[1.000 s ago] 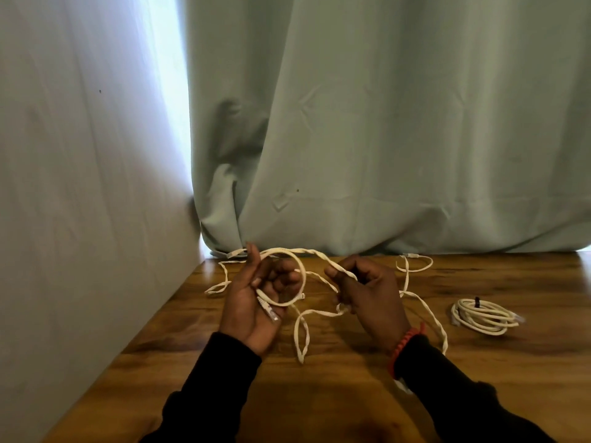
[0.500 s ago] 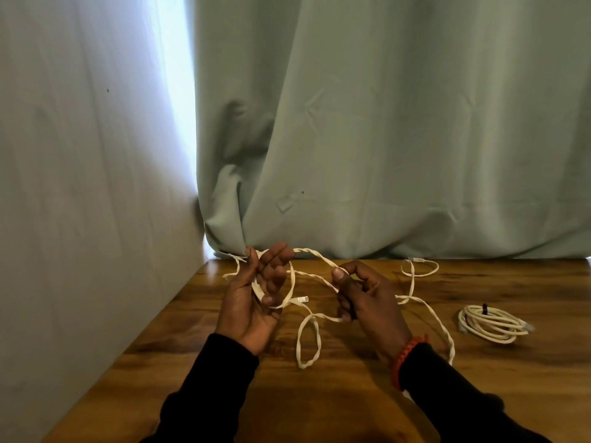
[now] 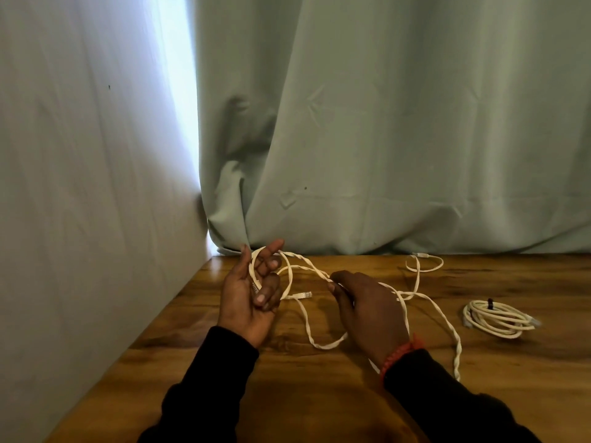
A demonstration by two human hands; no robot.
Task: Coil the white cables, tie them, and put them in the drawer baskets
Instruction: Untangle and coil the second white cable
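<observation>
A long flat white cable lies in loose, twisted loops across the wooden table. My left hand is palm up above the table's far left part, with small loops of this cable wound round its fingers and its lower fingers curled over them. One plug end hangs just right of that hand. My right hand pinches the cable a short way along, between thumb and fingertips. A second white cable, coiled and bound with a dark tie, lies on the table at the right. No drawer baskets are in view.
A pale green curtain hangs along the table's back edge. A grey wall runs along the left side. The cable's far end curls near the curtain.
The loop that lay on the table between my hands has been drawn out longer and flatter. My right hand has shifted a little right along the cable. The left hand still holds its loops.
</observation>
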